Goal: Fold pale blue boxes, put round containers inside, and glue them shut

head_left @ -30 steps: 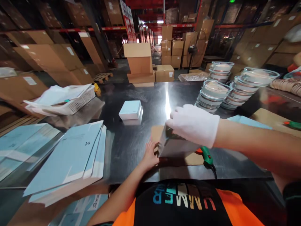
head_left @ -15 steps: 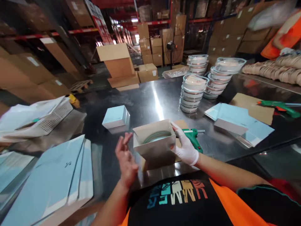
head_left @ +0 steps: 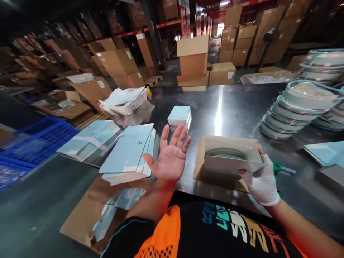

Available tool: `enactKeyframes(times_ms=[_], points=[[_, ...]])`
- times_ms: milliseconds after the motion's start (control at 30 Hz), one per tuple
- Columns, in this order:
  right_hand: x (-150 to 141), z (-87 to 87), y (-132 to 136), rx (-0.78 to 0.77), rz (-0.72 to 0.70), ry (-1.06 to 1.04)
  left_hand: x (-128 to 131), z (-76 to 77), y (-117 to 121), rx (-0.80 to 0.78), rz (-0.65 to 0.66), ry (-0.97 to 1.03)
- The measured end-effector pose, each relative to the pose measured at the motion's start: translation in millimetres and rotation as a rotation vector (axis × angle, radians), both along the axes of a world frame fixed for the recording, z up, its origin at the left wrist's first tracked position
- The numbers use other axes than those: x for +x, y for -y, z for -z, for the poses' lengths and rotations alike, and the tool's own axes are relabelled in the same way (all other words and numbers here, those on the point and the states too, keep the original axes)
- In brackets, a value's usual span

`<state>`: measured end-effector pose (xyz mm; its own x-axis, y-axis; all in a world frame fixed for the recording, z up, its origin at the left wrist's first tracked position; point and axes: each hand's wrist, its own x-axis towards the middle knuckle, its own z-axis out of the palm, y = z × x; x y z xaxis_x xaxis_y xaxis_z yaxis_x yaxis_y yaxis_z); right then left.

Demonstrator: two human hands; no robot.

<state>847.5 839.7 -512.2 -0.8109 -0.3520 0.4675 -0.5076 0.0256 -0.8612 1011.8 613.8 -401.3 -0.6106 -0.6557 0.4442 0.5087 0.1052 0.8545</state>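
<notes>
An open-topped carton (head_left: 225, 169) sits in front of me on the dark, shiny table (head_left: 239, 107). Inside it the rim of a round glass container (head_left: 225, 154) shows. My right hand (head_left: 262, 181), in a white glove with bare fingertips, grips the carton's right side. My left hand (head_left: 170, 156) is bare and raised, palm up with fingers spread, left of the carton and touching nothing. Near it lie a stack of flat light-blue cartons (head_left: 127, 150) and a small closed light-blue box (head_left: 179, 113). A green glue gun (head_left: 278, 168) is partly hidden behind my right hand.
Stacked round glass containers (head_left: 292, 107) stand on the right. More flat light-blue cartons (head_left: 326, 152) lie at the right edge. A white basket (head_left: 131, 102) with papers sits at the far left of the table. Blue crates (head_left: 40, 139) and a brown carton (head_left: 86, 211) are at the left.
My view has swung left. My left hand has moved left, away from the carton, and its fingers have spread. My right hand still holds the carton's right side.
</notes>
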Motion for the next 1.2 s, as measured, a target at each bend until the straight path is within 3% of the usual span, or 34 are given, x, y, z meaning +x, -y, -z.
enactKeyframes(times_ms=[133,233,333,433,533,600,800,867,933,1000,1067,1133,1200], points=[[5,1.6,1,-0.042,-0.06,0.001,-9,38.6,1,-0.257,0.053,-0.03],[8,-6.5,-1,-0.017,-0.186,-0.023,-17,76.1,-2,-0.379,0.132,0.168],[13,-22.2,2,-0.006,-0.285,-0.024,-24,98.7,-6,-0.495,0.113,0.29],[17,-34.9,16,-0.036,-0.194,0.103,-28,108.0,-10,-0.54,0.019,0.215],[16,-38.5,30,-0.081,0.0,0.172,-29,116.5,-15,-0.382,-0.074,0.15],[13,-37.9,33,-0.121,0.044,0.136,-29,122.1,-15,-0.326,-0.047,0.159],[0,-42.4,17,-0.044,-0.137,0.013,-28,118.6,-8,-0.524,0.062,0.183],[-6,-46.3,10,-0.015,-0.188,0.005,-29,115.8,-7,-0.611,0.05,0.233],[-16,-50.4,-1,0.015,-0.146,0.023,-30,114.7,-7,-0.641,-0.021,0.259],[-30,-52.8,-18,0.166,0.017,0.016,-31,113.1,-4,-0.63,-0.098,0.248],[-45,-50.9,-39,0.525,0.165,0.031,-32,107.1,4,-0.595,-0.167,0.237],[-55,-42.5,-59,0.951,0.157,0.15,-34,95.9,17,-0.523,-0.27,0.217],[-59,-28.5,-73,1.185,0.038,0.284,-36,82.9,35,-0.434,-0.405,0.149]])
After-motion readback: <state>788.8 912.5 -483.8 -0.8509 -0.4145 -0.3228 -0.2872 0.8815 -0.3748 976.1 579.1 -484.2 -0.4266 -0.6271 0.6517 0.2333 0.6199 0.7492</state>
